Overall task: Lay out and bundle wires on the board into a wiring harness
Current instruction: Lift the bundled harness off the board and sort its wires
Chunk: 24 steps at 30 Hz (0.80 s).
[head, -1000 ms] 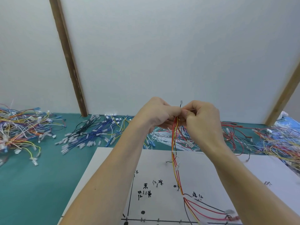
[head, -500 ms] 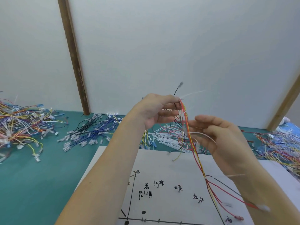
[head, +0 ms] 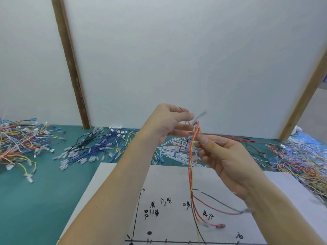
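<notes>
Held upright above white marked board (head: pixel 113 177): one red-and-yellow wire bundle (head: pixel 190 167), top pinched by left hand (head: pixel 170 124), thin white tie (head: pixel 215 142) gripped beside it by right hand (head: pixel 224 156).

The board (head: pixel 177 183) is laid on the table (head: pixel 44 200), nearest the person. Wire piles are spread behind it: one (head: pixel 17 147) far left, one (head: pixel 92 147) left of centre, one (head: pixel 300 160) at the right. A wire bundle (head: pixel 192 165) is held above the board between both hands.
</notes>
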{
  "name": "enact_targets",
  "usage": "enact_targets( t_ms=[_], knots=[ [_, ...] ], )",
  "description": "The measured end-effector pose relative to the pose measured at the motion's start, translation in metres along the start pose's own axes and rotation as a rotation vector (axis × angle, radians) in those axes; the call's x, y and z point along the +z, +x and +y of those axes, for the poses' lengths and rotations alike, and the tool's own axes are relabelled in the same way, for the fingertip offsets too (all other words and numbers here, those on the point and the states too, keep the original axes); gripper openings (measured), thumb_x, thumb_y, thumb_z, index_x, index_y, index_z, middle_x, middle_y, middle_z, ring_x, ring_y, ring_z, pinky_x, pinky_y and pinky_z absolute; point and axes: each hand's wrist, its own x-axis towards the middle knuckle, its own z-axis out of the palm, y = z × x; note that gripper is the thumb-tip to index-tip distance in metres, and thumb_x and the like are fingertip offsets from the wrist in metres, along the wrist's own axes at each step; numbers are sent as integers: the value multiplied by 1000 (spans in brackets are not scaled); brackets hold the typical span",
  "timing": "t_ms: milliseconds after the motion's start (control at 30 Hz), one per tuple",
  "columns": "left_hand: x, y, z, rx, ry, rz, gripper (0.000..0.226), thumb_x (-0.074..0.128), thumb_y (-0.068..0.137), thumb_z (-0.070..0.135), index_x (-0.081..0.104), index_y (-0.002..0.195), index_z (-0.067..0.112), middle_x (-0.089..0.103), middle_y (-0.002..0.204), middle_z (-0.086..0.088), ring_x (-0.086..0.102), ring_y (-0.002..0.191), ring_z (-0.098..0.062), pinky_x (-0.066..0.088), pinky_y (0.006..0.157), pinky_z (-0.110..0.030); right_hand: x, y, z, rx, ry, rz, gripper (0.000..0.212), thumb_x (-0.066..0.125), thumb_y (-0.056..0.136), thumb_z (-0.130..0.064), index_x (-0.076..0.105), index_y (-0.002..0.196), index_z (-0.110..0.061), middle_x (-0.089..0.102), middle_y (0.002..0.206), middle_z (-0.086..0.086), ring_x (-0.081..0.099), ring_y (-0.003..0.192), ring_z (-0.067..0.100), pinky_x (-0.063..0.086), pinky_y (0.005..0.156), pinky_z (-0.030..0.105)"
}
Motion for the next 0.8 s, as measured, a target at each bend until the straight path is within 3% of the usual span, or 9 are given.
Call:
enact_targets(
  t_ms=[100,200,267,367,600,800],
  knots=[
    [-2,-1,-3,12,341,68,27,78,90,21,70,104,-1,72,100,-10,78,73,-31,65,59,-42,7,9,0,5,124,60,17,72,76,-14,79,86,-3,75,84,12,67,63,13,58,58,21],
    [-8,-3,-1,10,601,79,26,74,92,29,71,94,3,72,88,-9,78,66,-29,65,62,-47,8,14,1,-14,132,108,15,72,76,-15,77,84,-3,76,85,13,71,67,15,60,60,23],
    [-11,-5,5,-27,563,-42,27,76,91,32,74,88,5,75,82,-8,78,67,-27,62,54,-37,9,15,3,-40,94,118,16,72,76,-16,78,85,-4,76,85,14,71,68,16,61,64,24],
    [-9,-10,7,-118,560,-248,24,77,91,30,78,87,6,79,83,-8,79,74,-27,58,53,-29,9,16,7,-96,-25,148,12,74,82,-17,79,85,-7,77,83,12,72,70,16,62,67,25],
    [-9,-10,7,-118,548,-294,16,70,90,16,80,90,3,80,88,-12,78,78,-23,59,56,-26,11,16,7,-223,-248,182,8,71,92,-6,78,88,-6,78,79,12,72,68,15,58,61,21],
    [-9,-9,5,-109,547,-313,16,74,87,16,81,90,3,80,87,-13,77,74,-21,60,59,-27,12,14,3,-304,-442,174,15,74,90,-6,80,81,-17,78,75,7,72,70,20,61,70,32]
  ],
)
